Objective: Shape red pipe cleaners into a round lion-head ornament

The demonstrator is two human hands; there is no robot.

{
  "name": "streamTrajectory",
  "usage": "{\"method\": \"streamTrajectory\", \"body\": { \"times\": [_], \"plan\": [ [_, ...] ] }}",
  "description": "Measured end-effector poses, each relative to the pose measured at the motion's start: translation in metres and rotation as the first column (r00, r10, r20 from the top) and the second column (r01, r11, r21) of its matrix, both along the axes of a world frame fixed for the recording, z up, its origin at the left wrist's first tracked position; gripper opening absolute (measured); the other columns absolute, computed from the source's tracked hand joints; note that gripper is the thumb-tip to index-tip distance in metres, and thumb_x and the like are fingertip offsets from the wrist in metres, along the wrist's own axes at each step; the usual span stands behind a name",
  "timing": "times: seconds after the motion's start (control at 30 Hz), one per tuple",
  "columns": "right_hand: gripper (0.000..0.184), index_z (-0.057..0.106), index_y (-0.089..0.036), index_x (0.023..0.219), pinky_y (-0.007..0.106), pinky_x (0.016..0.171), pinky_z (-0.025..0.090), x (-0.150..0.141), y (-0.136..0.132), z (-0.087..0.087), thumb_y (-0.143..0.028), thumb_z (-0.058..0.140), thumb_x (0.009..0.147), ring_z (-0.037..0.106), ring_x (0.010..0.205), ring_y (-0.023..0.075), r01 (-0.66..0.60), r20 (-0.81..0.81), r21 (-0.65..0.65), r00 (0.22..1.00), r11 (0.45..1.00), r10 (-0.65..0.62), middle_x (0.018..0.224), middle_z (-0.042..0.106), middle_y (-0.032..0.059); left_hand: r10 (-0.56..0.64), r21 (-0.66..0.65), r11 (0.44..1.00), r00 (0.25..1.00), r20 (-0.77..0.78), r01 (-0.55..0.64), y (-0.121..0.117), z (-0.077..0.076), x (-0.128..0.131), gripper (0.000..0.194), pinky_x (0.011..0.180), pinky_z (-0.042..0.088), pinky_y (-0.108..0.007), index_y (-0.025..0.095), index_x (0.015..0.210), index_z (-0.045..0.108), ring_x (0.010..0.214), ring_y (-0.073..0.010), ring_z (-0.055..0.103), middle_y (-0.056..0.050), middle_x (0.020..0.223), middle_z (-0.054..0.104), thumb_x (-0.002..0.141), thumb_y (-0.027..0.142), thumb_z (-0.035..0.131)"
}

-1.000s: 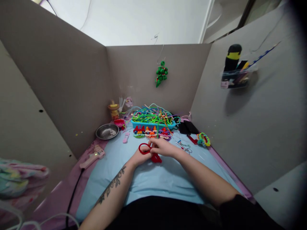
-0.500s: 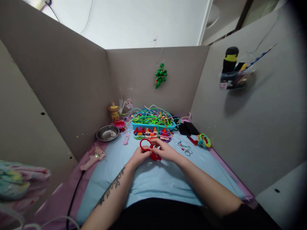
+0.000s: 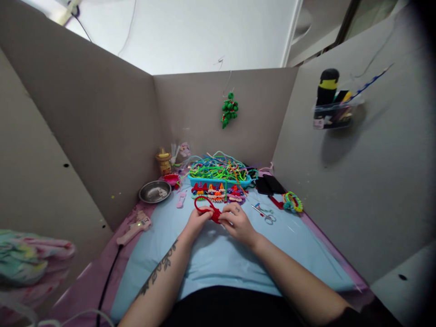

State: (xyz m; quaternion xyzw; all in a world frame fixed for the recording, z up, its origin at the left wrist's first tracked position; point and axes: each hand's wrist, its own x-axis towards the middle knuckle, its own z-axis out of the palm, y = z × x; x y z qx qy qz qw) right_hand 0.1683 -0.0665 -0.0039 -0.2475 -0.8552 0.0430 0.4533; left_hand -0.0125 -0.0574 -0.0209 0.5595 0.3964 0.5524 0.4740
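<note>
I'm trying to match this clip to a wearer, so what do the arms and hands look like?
Both the left hand and right hand are bare, without gloves. A dark leafy tattoo runs along the left forearm. A black sleeve shows on the right.

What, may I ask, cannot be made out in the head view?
Head view:
Red fuzzy piece: full shape, partly covered by left hand and right hand.
Light-blue plastic basket: bottom, under colourful fuzzy strands.
Small white pieces in round metal bowl: too small.
Pastel cloth: cut off, left edge.
</note>
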Motion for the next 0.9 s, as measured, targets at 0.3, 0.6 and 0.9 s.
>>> {"method": "streamTrajectory", "body": {
  "times": [0.3, 0.6, 0.9],
  "plan": [
    [0.006, 0.059, -0.02, 0.076, 0.034, 0.077, 0.043, 0.039, -0.016, 0.011, -0.021, 0.057, 0.081, 0.055, 0.083, 0.0181, -0.141, -0.179, -0.324, 0.98, 0.936, 0.086, 0.084, 0.058, 0.0052, 0.183, -0.059, 0.983, 0.947, 0.262, -0.173, 0.009, -0.012, -0.004, 0.017, 0.072, 0.047, -0.03, 0.012, 0.076, 0.068, 0.071, -0.018, 0.062, -0.005, 0.072, 0.069, 0.069, 0.027, 0.063],
    [0.018, 0.052, -0.019, 0.068, 0.032, 0.071, 0.043, 0.095, 0.003, -0.003, -0.032, 0.053, 0.079, 0.054, 0.076, 0.0189, 0.0, -0.248, -0.509, 0.957, 0.861, -0.147, 0.077, 0.056, 0.0044, 0.179, -0.017, 0.984, 0.97, 0.166, -0.179, 0.008, -0.012, -0.005, 0.017, 0.068, 0.045, -0.027, 0.013, 0.077, 0.068, 0.068, -0.0165, 0.061, -0.004, 0.072, 0.068, 0.071, 0.027, 0.06],
    [0.015, 0.057, -0.019, 0.094, 0.034, 0.08, 0.042, 0.009, -0.015, 0.021, -0.025, 0.053, 0.08, 0.055, 0.089, 0.0215, 0.305, 0.03, -0.225, 0.951, 0.925, -0.306, 0.092, 0.06, 0.0076, 0.335, 0.193, 0.936, 0.912, -0.238, -0.294, 0.0, -0.005, 0.005, 0.018, 0.063, 0.043, -0.026, 0.015, 0.07, 0.067, 0.067, -0.0162, 0.058, -0.004, 0.069, 0.065, 0.075, 0.027, 0.054]
  ]
}}
